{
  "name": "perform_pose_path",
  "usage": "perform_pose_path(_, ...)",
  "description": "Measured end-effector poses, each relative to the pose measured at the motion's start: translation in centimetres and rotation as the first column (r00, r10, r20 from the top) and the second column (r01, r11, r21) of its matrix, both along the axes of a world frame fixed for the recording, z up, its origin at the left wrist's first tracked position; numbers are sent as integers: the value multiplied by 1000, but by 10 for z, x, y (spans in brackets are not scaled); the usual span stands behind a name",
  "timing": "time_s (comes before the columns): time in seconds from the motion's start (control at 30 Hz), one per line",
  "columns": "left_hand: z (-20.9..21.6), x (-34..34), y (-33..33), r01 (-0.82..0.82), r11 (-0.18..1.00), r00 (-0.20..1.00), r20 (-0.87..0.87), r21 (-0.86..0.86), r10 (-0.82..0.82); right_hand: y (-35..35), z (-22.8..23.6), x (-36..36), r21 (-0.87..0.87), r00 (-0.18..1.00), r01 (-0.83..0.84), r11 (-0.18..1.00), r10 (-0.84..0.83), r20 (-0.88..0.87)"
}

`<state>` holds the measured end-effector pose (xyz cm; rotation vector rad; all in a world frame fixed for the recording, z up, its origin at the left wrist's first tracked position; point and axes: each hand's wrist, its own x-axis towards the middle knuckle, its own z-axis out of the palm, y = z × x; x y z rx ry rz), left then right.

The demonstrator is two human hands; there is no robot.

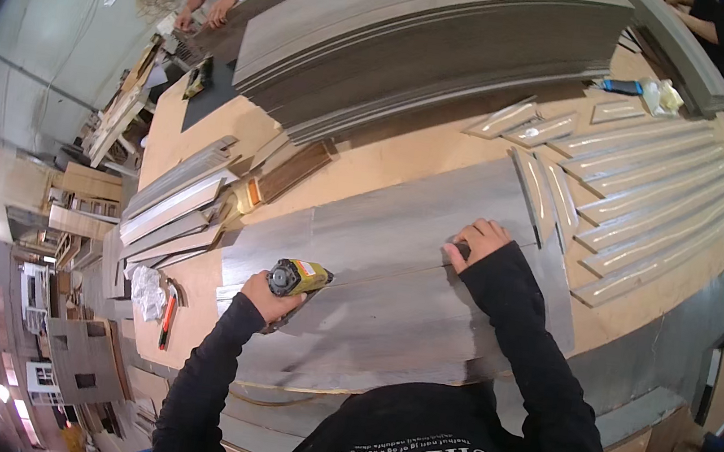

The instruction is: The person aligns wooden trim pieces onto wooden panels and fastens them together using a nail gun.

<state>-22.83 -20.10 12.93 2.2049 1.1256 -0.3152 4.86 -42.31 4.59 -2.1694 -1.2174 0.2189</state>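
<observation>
With the clock centred on the grey panel point(369, 313), which lies flat on the table in front of the person's body, the left hand point(273, 302) is at nine o'clock, fingers wrapped round a yellow-and-black power tool point(303, 277); the right hand point(484, 240) is at two, fingers bent and close together, thumb and fingertips seeming to pinch a small dark piece point(461, 249) against the surface. Whether a finger rests on a trigger cannot be told, nor can the tool's working end be made out; if the trigger were squeezed while the tip stood off its mark, the panel's face could be scarred. The right hand is on the same panel, so a slip towards two o'clock could carry the tool at those fingers. The dark piece is mostly covered, and uneven pressure might let it skid. Two angled strips point(532, 193) lie between one and two o'clock at the panel's edge, near the right hand; a knock from the sleeve could shift them. Beyond, around two, rows of strips point(646, 265) carry pale glossy beads, probably adhesive, which a brushing cuff might smear. Towards ten, an amber bottle point(248, 197) beside loose offcuts point(174, 207) could tip if bumped.
</observation>
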Motion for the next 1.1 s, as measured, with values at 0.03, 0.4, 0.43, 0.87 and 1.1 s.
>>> perform_pose_path(0.03, 5, -1, -3, -95, 989, 995, 14, -116, 97, 0, 1, -1, 10, 1000, -13, 1000, 13, 2)
perform_pose_path(0.4, 2, -120, 38, -415, 906, 905, 67, -87, 421, 5, 5, -5, -15, 1000, 10, 1000, -10, -18)
perform_pose_path(0.43, 4, -121, 38, -425, 901, 900, 69, -85, 431, 6, 4, -5, -21, 1000, 16, 1000, -16, -10)
perform_pose_path(0.87, -2, -99, 48, -377, 915, 918, 69, -144, 389, 8, 3, -5, -45, 1000, 24, 999, -24, 9)
perform_pose_path(1.1, 6, -99, 46, -294, 956, 954, -69, -15, 293, 8, 7, -14, 45, 999, 16, 999, -17, 33)
